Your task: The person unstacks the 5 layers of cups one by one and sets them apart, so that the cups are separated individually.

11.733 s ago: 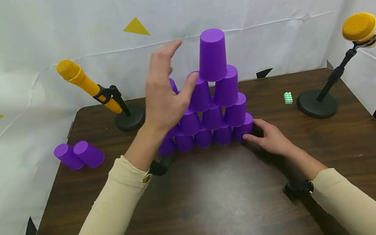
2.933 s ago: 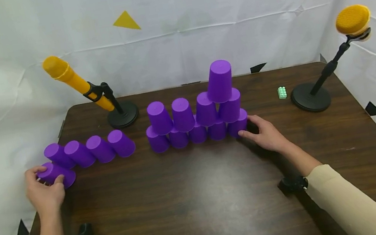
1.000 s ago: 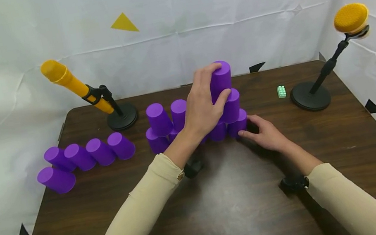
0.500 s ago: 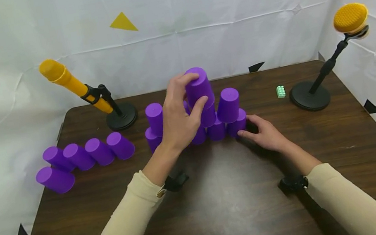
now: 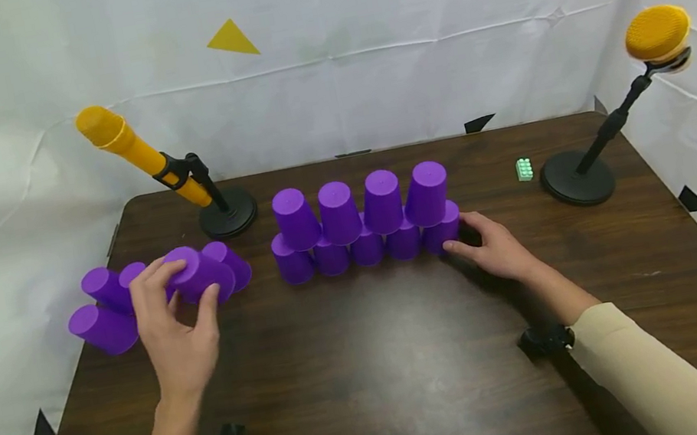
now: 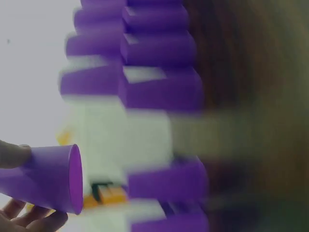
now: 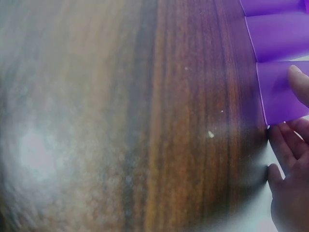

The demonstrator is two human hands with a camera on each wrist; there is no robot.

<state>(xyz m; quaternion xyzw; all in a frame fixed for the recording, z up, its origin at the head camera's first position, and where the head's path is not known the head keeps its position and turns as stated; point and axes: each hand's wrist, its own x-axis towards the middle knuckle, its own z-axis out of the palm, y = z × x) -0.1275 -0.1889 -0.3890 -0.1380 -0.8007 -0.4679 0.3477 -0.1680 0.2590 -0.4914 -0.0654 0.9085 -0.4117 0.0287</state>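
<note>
1. The left hand (image 5: pixel 176 333) has its fingers and thumb curled round a purple cup (image 5: pixel 200 273), holding it on its side above the table (image 5: pixel 384 382), just over the row of loose cups (image 5: pixel 108 306) lying at the left; in the left wrist view the same cup (image 6: pixel 48 178) sits between thumb and fingertips.
2. The right hand (image 5: pixel 497 249) rests on the table with fingers loosely extended, fingertips touching the end cup (image 5: pixel 443 228) of the stack (image 5: pixel 363 219); it grips nothing.
3. The stack stands at mid-table, two tiers, four cups upon five.
4. The cup looks like thin, light plastic, smooth and likely slippery; I judge it would flex under a hard squeeze; a gentle grip round the tapered wall near the closed end suits it best.
5. A yellow microphone (image 5: pixel 134 150) stands behind.
</note>
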